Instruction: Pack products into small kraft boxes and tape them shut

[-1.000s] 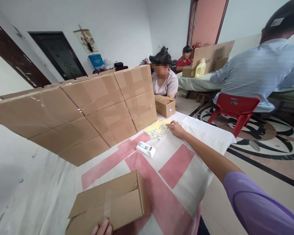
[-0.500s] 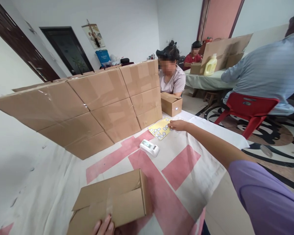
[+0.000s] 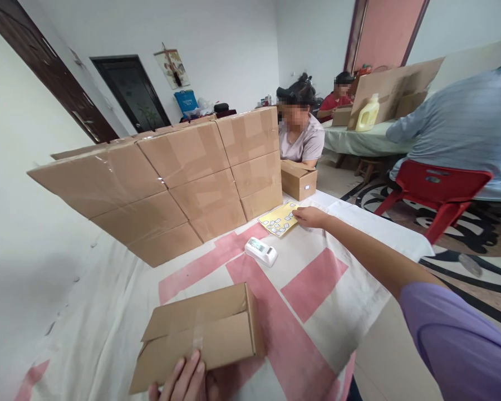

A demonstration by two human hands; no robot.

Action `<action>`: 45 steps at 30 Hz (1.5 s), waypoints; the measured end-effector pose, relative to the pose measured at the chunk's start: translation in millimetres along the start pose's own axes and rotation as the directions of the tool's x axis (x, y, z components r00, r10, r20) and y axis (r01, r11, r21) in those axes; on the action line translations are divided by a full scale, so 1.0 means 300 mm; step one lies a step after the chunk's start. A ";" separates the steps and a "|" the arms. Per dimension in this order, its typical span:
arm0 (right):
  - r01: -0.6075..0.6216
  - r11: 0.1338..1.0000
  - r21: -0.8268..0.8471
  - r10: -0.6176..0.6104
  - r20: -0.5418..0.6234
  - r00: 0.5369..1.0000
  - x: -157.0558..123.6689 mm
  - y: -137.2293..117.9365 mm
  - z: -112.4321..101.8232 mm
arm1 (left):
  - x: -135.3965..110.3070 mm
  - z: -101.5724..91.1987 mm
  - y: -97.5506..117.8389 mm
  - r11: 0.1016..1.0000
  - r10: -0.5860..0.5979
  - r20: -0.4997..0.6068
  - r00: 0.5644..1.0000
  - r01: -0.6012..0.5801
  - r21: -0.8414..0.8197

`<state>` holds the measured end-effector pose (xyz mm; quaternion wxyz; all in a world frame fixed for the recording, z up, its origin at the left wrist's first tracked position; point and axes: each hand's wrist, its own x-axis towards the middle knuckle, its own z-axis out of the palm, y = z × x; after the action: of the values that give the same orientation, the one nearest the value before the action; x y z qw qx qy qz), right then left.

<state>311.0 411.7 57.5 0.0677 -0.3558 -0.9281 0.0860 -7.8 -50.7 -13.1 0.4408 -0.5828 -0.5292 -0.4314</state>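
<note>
Near the bottom edge of the view, my left hand (image 3: 186, 380) holds the near edge of a closed cardboard box (image 3: 217, 314). Its fingers lie over the top, close to a strip of clear tape. Farther off, my right arm in a purple sleeve reaches across the table. My right hand (image 3: 312, 217) has its fingers pinched at the right edge of a yellow sticker sheet (image 3: 281, 210) carrying several white labels. The fingers hide whether a label is between them. A white handheld device (image 3: 261, 252) with a small display lies between the sheet and the box.
A wall of taped cardboard boxes (image 3: 196, 186) stands along the table's far left. Beyond it a person (image 3: 303, 136) sits by another cardboard box (image 3: 299, 181). At right, a person in a striped shirt sits on a red chair (image 3: 438, 186). A yellow jug (image 3: 368, 113) stands on another table.
The view has shifted slightly, so everything appears a little farther right. My left hand shows more of its fingers on the box. My right hand stays at the yellow sheet's edge.
</note>
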 end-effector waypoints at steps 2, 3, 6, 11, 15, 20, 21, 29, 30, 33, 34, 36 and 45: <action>-0.038 0.999 0.036 0.040 -0.048 0.998 -0.014 0.001 -0.009 | 0.016 0.007 0.014 1.000 -0.021 -0.047 0.999 0.021 -0.005; -0.050 0.997 0.061 0.054 -0.068 0.996 -0.023 0.001 -0.015 | 0.022 0.010 0.021 0.999 -0.033 -0.061 0.998 0.033 -0.007; -0.038 0.986 0.164 0.057 -0.113 0.992 -0.069 -0.030 -0.036 | 0.037 0.009 0.046 0.997 -0.071 -0.068 0.995 0.070 -0.025; 0.195 0.837 0.511 -0.143 -0.140 0.980 -0.210 -0.291 -0.031 | 0.060 -0.013 0.080 0.991 -0.125 0.017 0.992 0.126 -0.045; 0.356 0.484 0.800 -0.481 -0.097 0.872 -0.296 -0.599 0.054 | 0.059 -0.026 0.084 0.989 -0.145 0.060 0.988 0.146 -0.017; 0.217 0.325 0.921 -0.567 0.006 0.824 -0.325 -0.767 0.202 | 0.053 -0.036 0.086 0.990 -0.142 0.074 0.987 0.142 0.009; 0.177 0.304 0.936 -0.545 0.018 0.838 -0.329 -0.770 0.223 | 0.054 -0.036 0.087 0.991 -0.136 0.075 0.988 0.136 0.009; 0.343 0.288 0.894 -0.517 -0.156 0.842 -0.324 -0.771 0.269 | 0.063 -0.033 0.088 0.992 -0.125 0.094 0.988 0.123 0.022; 0.392 0.294 0.872 -0.518 -0.199 0.832 -0.320 -0.776 0.270 | 0.065 -0.035 0.089 0.992 -0.126 0.095 0.987 0.123 0.030; 0.449 0.283 0.847 -0.544 -0.244 0.803 -0.315 -0.783 0.270 | 0.071 -0.040 0.097 0.991 -0.135 0.100 0.986 0.131 0.040; 0.454 0.278 0.847 -0.552 -0.246 0.797 -0.316 -0.782 0.269 | 0.073 -0.042 0.100 0.990 -0.141 0.104 0.985 0.137 0.042; 0.462 0.266 0.846 -0.560 -0.254 0.788 -0.320 -0.780 0.263 | 0.075 -0.044 0.104 0.988 -0.151 0.111 0.982 0.146 0.048; 0.475 0.262 0.840 -0.597 -0.246 0.764 -0.339 -0.762 0.208 | 0.071 -0.051 0.115 0.979 -0.189 0.122 0.974 0.179 0.094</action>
<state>226.0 169.0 37.7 0.2061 0.0715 -0.8164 0.5348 27.6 -62.2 9.2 0.3871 -0.5394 -0.6259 -0.4092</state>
